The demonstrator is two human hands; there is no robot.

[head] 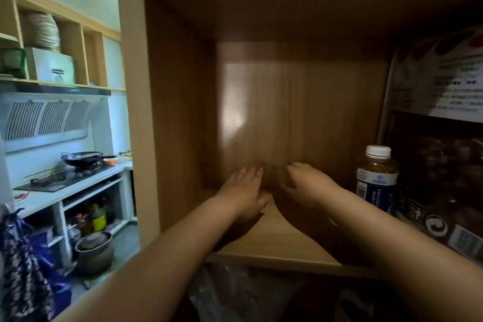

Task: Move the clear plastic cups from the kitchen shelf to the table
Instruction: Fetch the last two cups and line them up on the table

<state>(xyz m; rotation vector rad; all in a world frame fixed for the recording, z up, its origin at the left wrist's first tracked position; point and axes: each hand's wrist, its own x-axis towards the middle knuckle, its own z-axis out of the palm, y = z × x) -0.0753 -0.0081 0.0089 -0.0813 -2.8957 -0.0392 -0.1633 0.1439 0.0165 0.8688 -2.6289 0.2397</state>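
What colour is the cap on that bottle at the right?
White, on the bottle cap; clearest in the head view.

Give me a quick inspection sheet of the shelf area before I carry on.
Surface: wooden shelf, dim, mostly bare in front.
Job's things: clear cups barely visible between the hands, blurred; count unclear.
Clutter: white-capped bottle and dark packets to the right.
Grippers: left hand and right hand reach deep in, fingers either side of the cups; grip unclear.
Cables: nothing seen.
Surroundings: stove with wok, range hood, pot on the floor at left.
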